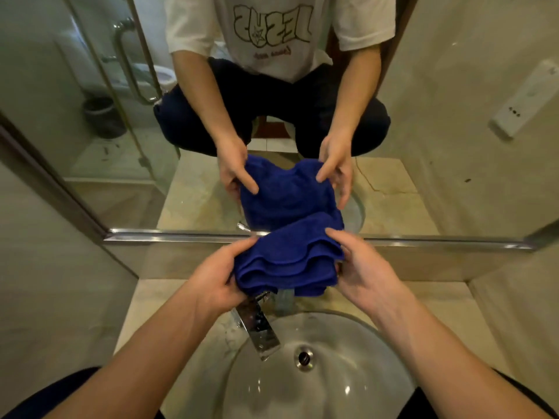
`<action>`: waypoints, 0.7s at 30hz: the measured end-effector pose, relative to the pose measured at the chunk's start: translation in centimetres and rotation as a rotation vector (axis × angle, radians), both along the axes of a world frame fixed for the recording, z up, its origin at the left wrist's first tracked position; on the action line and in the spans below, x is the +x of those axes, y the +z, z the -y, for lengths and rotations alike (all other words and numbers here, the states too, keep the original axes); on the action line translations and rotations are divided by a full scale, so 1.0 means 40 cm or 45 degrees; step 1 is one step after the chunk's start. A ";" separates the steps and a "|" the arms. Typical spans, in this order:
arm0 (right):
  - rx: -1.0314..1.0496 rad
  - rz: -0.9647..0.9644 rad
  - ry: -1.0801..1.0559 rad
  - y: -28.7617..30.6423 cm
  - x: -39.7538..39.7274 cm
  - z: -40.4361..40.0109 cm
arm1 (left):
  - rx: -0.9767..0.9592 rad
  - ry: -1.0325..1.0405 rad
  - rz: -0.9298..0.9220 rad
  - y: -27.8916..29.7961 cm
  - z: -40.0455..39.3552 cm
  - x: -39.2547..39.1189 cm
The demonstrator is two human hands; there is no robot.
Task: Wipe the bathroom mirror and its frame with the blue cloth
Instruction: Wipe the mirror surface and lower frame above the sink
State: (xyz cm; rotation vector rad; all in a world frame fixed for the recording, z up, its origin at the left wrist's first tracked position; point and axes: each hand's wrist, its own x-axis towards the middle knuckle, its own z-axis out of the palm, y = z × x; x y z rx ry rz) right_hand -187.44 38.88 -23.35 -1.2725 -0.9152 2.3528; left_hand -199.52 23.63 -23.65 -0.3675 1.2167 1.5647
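Above the sink (pixel 348 385), the person holds a folded blue cloth (pixel 287 261) between both hands, just in front of the mirror's (pixel 438 131) lower frame (pixel 453 241). At the left, the left hand (pixel 217 282) grips the cloth's left end, thumb on top; its fingers are curled underneath and hidden by the fabric. The cloth lies in several stacked folds and covers the base of the chrome tap (pixel 260 328), so only the spout shows below it. At the right, the right hand (pixel 366 270) pinches the right end, thumb over the top fold, the other fingers tucked behind it. The stone desk (pixel 447 300) runs under the frame. In the mirror the reflection is cut off above the chest, and the glass shower door at the left looks hazy.
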 end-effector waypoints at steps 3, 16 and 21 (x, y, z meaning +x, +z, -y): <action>-0.154 0.257 0.106 -0.030 -0.001 0.046 | -0.106 -0.137 0.029 0.004 0.011 0.021; 0.025 -0.069 0.106 0.013 0.051 0.047 | 0.275 0.068 -0.096 0.019 -0.014 0.017; 0.520 -0.007 0.086 0.106 0.087 0.043 | 0.319 -0.157 0.012 0.037 -0.029 0.053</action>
